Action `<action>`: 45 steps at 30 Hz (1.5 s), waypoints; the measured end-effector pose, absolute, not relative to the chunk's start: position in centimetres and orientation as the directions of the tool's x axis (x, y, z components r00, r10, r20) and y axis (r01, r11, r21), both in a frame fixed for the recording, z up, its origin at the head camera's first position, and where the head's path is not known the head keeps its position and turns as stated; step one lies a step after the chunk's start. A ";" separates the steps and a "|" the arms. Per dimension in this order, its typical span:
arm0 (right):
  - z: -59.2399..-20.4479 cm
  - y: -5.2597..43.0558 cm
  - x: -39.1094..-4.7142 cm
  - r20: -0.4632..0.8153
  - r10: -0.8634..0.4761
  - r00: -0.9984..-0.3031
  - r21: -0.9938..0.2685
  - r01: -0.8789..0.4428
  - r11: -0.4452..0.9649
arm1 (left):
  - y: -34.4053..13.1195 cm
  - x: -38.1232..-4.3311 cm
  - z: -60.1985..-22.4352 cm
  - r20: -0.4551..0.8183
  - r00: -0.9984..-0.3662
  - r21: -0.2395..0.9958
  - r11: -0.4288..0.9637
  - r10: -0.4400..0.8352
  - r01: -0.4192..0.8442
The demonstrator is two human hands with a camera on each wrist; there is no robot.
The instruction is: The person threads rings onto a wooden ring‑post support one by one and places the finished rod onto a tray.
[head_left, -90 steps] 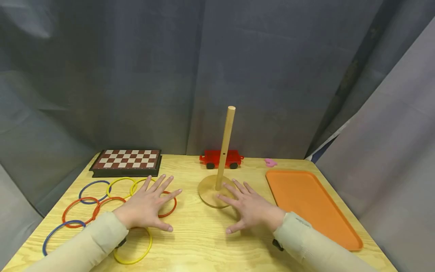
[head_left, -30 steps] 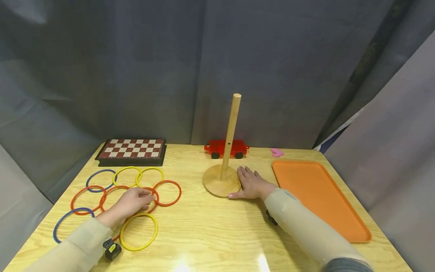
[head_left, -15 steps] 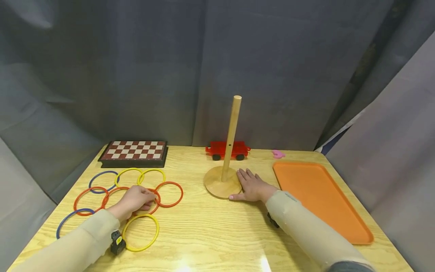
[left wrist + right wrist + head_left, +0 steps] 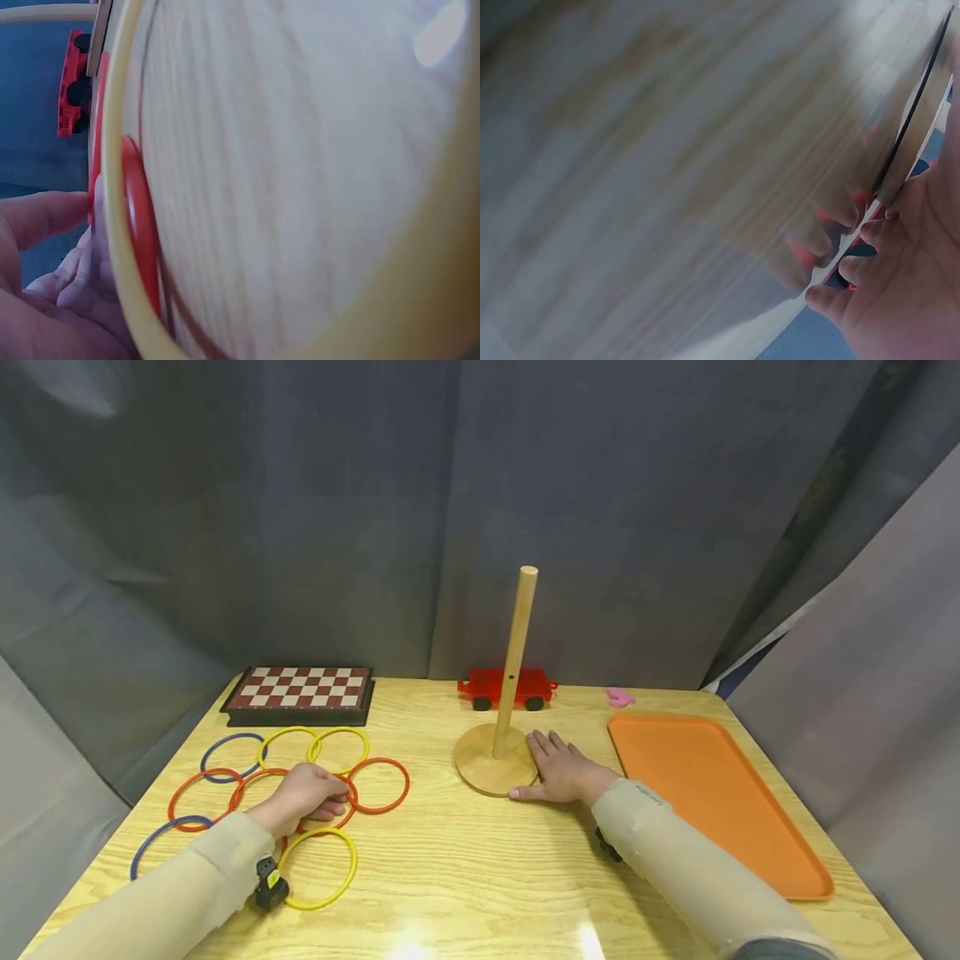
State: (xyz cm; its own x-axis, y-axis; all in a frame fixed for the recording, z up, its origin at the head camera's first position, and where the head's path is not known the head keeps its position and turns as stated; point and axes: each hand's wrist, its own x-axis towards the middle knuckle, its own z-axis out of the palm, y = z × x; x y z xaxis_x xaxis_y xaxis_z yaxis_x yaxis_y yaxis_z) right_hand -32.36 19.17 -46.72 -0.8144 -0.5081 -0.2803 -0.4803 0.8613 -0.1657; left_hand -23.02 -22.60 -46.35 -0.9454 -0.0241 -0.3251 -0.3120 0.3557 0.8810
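Observation:
In the head view my left hand reaches down among several thin rings at the left, its fingers curled. Thumb and fingertips pinch at the near side of a red ring, where it overlaps another red ring; the exact hold is partly hidden. The left wrist view has a finger against a red rim, seen through a yellow ring close to the camera. My right hand lies flat with straight fingers at the right edge of the round base of a wooden peg stand, whose peg stands upright.
More rings lie around my left hand, including a blue ring and a yellow ring. Behind them sits a chessboard box. A red toy wagon, a pink piece and an orange tray line the back and right.
Both hands were spread over the table earlier. The left has gone down to the red rings and curled its fingers; the right has settled at the stand's base. Little differs over the last half second.

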 end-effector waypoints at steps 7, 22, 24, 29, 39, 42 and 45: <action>-46.7 19.2 -32.4 -0.282 -0.509 -0.813 -0.156 -0.485 0.861 | -22.8 -23.1 -46.2 -0.362 -0.932 0.888 0.302 -0.008 -0.347; -46.8 19.3 -32.2 -0.268 -0.504 -0.821 -0.169 -0.475 0.864 | -22.3 -23.0 -46.0 -0.344 -0.939 0.878 0.345 -0.025 -0.331; -46.8 19.3 -32.3 -0.268 -0.507 -0.819 -0.165 -0.479 0.862 | -22.3 -23.0 -46.1 -0.327 -0.945 0.878 0.361 -0.031 -0.315; -46.7 19.2 -32.3 -0.277 -0.508 -0.816 -0.156 -0.483 0.861 | -22.6 -23.0 -46.4 -0.306 -0.952 0.886 0.358 -0.024 -0.294; -46.5 19.1 -32.4 -0.279 -0.505 -0.817 -0.168 -0.476 0.863 | -23.9 -22.6 -46.3 -0.342 -0.939 0.929 0.170 0.048 -0.329; -46.6 19.1 -32.4 -0.289 -0.504 -0.814 -0.170 -0.475 0.864 | -24.2 -22.6 -46.4 -0.335 -0.940 0.935 0.141 0.059 -0.324; -46.7 19.1 -32.4 -0.295 -0.504 -0.812 -0.172 -0.473 0.864 | -24.5 -22.6 -46.6 -0.323 -0.944 0.941 0.134 0.068 -0.312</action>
State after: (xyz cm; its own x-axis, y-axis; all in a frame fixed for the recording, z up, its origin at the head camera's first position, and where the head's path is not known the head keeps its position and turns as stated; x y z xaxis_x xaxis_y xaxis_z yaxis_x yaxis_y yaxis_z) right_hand -32.38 19.09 -46.66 -0.8118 -0.5037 -0.2955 -0.4733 0.8639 -0.1723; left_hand -22.58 -24.50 -46.56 -0.9440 0.0675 -0.3230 -0.3123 0.1339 0.9405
